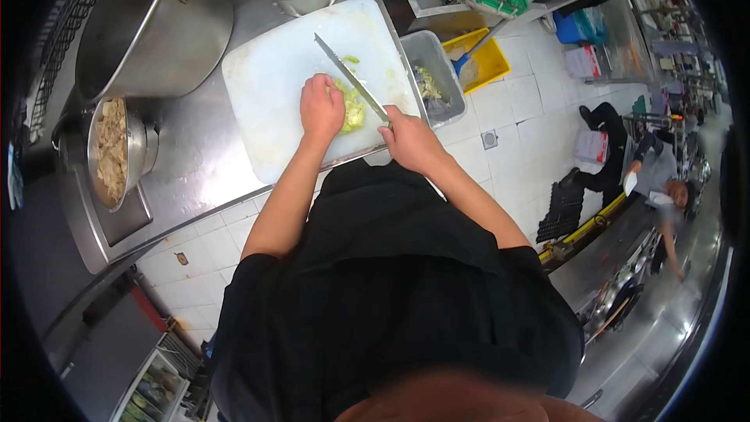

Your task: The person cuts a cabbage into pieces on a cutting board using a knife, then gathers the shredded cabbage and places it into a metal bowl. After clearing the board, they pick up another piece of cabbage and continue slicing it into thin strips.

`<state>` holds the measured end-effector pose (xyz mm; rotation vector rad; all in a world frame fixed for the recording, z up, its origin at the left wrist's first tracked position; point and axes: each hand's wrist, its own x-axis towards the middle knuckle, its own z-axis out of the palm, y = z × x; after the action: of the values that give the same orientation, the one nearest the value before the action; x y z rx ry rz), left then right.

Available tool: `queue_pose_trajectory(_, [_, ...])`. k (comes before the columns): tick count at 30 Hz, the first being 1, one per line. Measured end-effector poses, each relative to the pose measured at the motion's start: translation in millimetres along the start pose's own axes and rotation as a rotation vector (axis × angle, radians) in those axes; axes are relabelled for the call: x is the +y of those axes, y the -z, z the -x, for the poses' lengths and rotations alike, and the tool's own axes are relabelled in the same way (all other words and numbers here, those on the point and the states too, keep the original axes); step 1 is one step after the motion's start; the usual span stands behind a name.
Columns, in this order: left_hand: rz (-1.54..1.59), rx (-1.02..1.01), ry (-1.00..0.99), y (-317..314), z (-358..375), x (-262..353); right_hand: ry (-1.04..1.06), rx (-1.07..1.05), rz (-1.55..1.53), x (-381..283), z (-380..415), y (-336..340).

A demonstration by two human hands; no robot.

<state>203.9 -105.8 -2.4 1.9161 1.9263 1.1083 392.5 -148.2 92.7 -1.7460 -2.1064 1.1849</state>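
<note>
My right hand [412,141] grips the handle of a long kitchen knife [350,74], whose blade slants up and left over the white cutting board [266,86]. Shredded lettuce [353,113] lies on the board between the blade and my left hand [321,108]. The left fingers are curled and pressed together beside the lettuce; whatever they hold is hidden under them. A small green scrap [351,59] sits just past the blade. Behind the board stands a metal bowl [306,1] filled with shredded lettuce.
A large metal pot [180,39] and a pan of cooked meat pieces [109,152] stand left on the steel counter [187,156]. A grey bin [437,62] with scraps and a yellow bucket [488,59] adjoin the counter's right edge. Another person [656,168] is at the far right.
</note>
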Motion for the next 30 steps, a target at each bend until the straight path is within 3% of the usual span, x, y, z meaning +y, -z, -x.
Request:
queue_pose_trajectory(1, [0.096,-0.109,0.113,0.9,0.7,-1.5,0.008,-0.007,0.011,2.4,2.8,-1.5])
queue_pose_trajectory(8, [0.002,-0.085,-0.028,0.3,0.7,-5.8,0.050,0.012,0.010,5.3,12.8,-3.1])
queue_pose_trajectory(11, [0.023,-0.183,0.130,12.2,-8.5,-3.6,-0.009,0.018,-0.006,9.8,7.9,-1.0])
queue_pose_trajectory(13, [0.173,-0.447,0.324,27.9,-18.4,-10.7,-0.021,0.019,-0.002,11.7,7.1,6.5])
queue_pose_trajectory(16, [-0.009,-0.609,0.189,44.3,-20.2,-14.1,-0.046,0.010,0.000,13.5,8.4,10.7])
queue_pose_trajectory(19, [-0.062,-0.758,0.315,48.6,-30.8,-0.6,-0.024,0.017,-0.002,17.9,7.3,4.9])
queue_pose_trajectory(23, [-0.059,-0.690,0.281,65.4,-25.6,29.5,0.000,0.049,-0.023,22.3,9.2,-0.2])
queue_pose_trajectory(25, [-0.009,-0.425,0.084,66.8,-12.4,33.0,-0.002,0.054,-0.035,21.8,11.5,2.0])
queue_pose_trajectory(26, [-0.013,-0.433,0.079,64.0,-3.7,29.5,-0.005,0.053,-0.040,20.9,13.3,2.7])
queue_pose_trajectory(28, [-0.053,-0.103,-0.126,50.6,20.1,11.7,-0.013,0.057,-0.046,19.0,15.2,4.4])
queue_pose_trajectory(30, [-0.082,-0.086,-0.205,40.9,40.7,-6.4,-0.015,0.055,-0.047,19.2,15.8,2.6])
